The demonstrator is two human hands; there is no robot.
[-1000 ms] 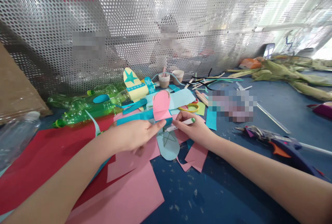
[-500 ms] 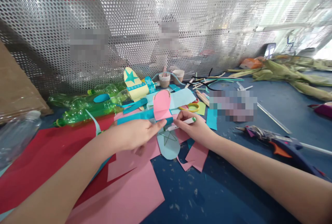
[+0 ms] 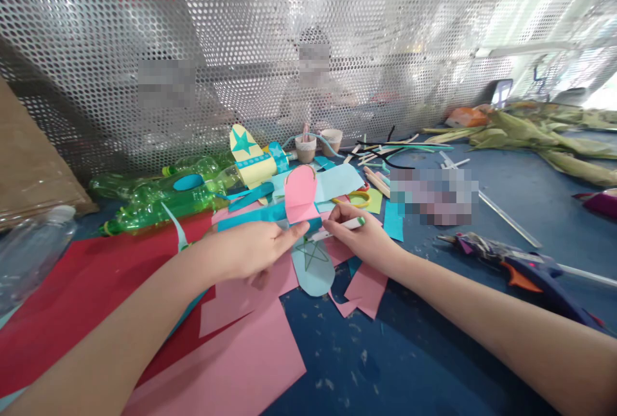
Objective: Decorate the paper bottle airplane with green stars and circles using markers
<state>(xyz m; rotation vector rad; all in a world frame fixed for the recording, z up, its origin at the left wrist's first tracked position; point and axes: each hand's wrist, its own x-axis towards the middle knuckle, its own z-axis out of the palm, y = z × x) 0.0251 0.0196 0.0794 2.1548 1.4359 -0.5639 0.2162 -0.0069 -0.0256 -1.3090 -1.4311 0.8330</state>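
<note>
My left hand (image 3: 245,250) pinches the lower edge of a pink rounded paper piece (image 3: 299,193) that stands upright over a blue paper strip (image 3: 250,217). My right hand (image 3: 364,236) grips a white marker with a green cap (image 3: 343,227), its tip at a light blue oval cut-out (image 3: 313,268) with a star drawn on it. Both hands meet above pink paper sheets (image 3: 241,352) on the blue table (image 3: 409,352).
Green plastic bottles (image 3: 159,200) lie at the left, with red paper (image 3: 72,287) in front. A yellow paper plane (image 3: 250,159), two small cups (image 3: 318,144), yellow-handled scissors (image 3: 354,199), sticks and a glue gun (image 3: 520,271) lie around. A perforated metal screen (image 3: 241,49) stands behind.
</note>
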